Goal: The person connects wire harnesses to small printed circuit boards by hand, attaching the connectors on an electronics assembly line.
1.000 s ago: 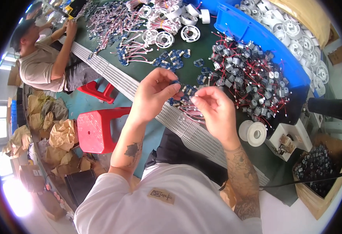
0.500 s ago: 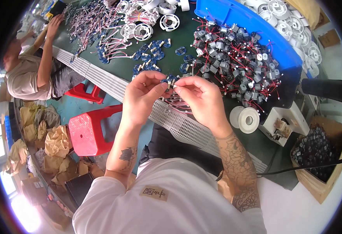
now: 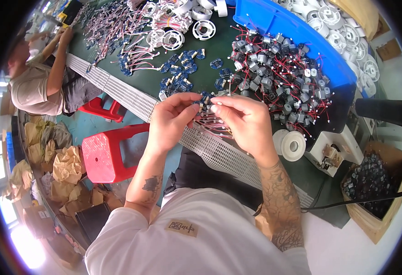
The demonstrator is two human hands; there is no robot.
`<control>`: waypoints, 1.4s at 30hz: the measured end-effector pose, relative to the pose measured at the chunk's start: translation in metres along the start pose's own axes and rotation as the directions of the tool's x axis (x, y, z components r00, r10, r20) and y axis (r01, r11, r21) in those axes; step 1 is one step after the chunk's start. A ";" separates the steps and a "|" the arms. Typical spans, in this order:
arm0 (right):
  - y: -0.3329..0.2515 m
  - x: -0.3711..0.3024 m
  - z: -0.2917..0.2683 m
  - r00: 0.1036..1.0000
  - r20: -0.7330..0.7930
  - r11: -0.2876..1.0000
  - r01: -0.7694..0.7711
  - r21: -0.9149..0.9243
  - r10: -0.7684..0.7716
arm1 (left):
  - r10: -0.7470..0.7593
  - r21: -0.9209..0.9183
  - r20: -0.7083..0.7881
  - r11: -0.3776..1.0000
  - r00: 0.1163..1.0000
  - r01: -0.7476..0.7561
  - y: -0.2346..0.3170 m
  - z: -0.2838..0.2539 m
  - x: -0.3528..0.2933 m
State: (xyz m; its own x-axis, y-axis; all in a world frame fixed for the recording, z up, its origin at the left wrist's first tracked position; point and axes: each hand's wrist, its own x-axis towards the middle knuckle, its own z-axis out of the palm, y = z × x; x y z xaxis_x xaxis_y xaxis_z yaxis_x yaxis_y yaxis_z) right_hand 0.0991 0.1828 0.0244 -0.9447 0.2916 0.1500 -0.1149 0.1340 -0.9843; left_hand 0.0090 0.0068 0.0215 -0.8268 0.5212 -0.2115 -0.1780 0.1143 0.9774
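Observation:
Near the table's front edge, my left hand (image 3: pixel 173 123) pinches a small blue circuit board (image 3: pixel 204 97) between thumb and fingertips. My right hand (image 3: pixel 247 120) is closed at the board's right side, thumb and forefinger pressed together on a small white connector (image 3: pixel 214 103). Whether the connector sits in the board's socket is too small to tell. Red and white wires (image 3: pixel 215 124) lie below and between my hands. Just beyond my fingers, a loose pile of similar blue circuit boards (image 3: pixel 178 73) rests on the green tabletop (image 3: pixel 205 57).
To the right, small grey motors (image 3: pixel 274 68) with red wires lie heaped before a blue bin (image 3: pixel 297 32). A white spool (image 3: pixel 293 145) stands nearby. Wired connectors (image 3: pixel 114 27) and white round housings (image 3: pixel 204 29) lie farther back. A co-worker (image 3: pixel 38 78) sits left, past a red stool (image 3: pixel 105 156).
The board is tilted more upright between my fingertips, and my right fingers have shifted slightly against it. The whole view has moved a little, so the table appears farther right.

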 end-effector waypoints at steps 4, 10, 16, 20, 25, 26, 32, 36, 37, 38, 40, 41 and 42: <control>-0.004 0.001 0.000 0.998 -0.013 0.983 0.056 -0.172 -0.059 | 0.016 -0.038 0.004 0.999 1.000 -0.016 -0.002 -0.001 -0.002; 0.003 0.000 -0.004 0.998 0.038 0.994 -0.058 0.091 0.055 | 0.023 -0.084 -0.007 0.996 1.000 -0.023 0.001 0.002 -0.004; 0.000 -0.002 0.003 0.981 0.124 0.989 -0.146 -0.036 0.150 | 0.059 -0.092 0.035 0.994 0.998 -0.056 -0.002 -0.002 -0.005; 0.002 -0.001 0.007 0.997 0.072 0.998 0.006 -0.063 -0.002 | 0.061 -0.057 0.047 0.997 0.997 -0.058 -0.001 -0.001 -0.005; 0.002 -0.002 0.007 0.987 0.092 0.971 0.144 -0.191 -0.129 | 0.029 -0.010 0.041 1.000 0.999 -0.029 0.003 -0.001 -0.006; 0.003 -0.002 0.007 0.988 0.086 0.973 0.140 -0.183 -0.126 | 0.028 -0.011 0.043 1.000 0.999 -0.028 0.003 -0.001 -0.007; 0.004 -0.003 0.008 0.985 0.084 0.954 0.166 -0.251 -0.150 | 0.024 -0.003 0.048 1.000 0.999 -0.023 0.002 -0.002 -0.007; 0.003 -0.002 0.008 0.979 0.092 0.946 0.201 -0.254 -0.184 | 0.034 -0.008 0.035 0.999 0.999 -0.034 0.004 -0.001 -0.009; 0.004 -0.002 0.008 0.977 0.094 0.948 0.210 -0.240 -0.193 | 0.044 0.000 0.028 0.999 0.999 -0.044 0.004 0.000 -0.010; 0.004 -0.002 0.008 0.975 0.096 0.949 0.219 -0.226 -0.202 | 0.042 0.001 0.028 0.999 0.999 -0.042 0.003 0.000 -0.010; 0.007 -0.001 0.010 0.971 0.098 0.947 0.234 -0.221 -0.217 | 0.071 -0.037 0.028 0.997 0.997 -0.070 0.000 -0.001 -0.009; 0.008 -0.001 0.010 0.967 0.101 0.943 0.252 -0.217 -0.235 | 0.069 -0.037 0.029 0.997 0.997 -0.067 0.000 -0.001 -0.009; 0.009 -0.001 0.010 0.968 0.099 0.944 0.249 -0.217 -0.232 | 0.081 -0.014 0.024 0.997 0.996 -0.080 0.000 0.000 -0.008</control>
State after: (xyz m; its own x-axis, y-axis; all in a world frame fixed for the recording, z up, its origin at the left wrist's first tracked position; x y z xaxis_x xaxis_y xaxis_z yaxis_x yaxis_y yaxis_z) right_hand 0.0955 0.1740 0.0140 -0.9179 0.1573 0.3644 -0.2768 0.4044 -0.8717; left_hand 0.0159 0.0023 0.0232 -0.8252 0.5492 -0.1320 -0.1185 0.0601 0.9911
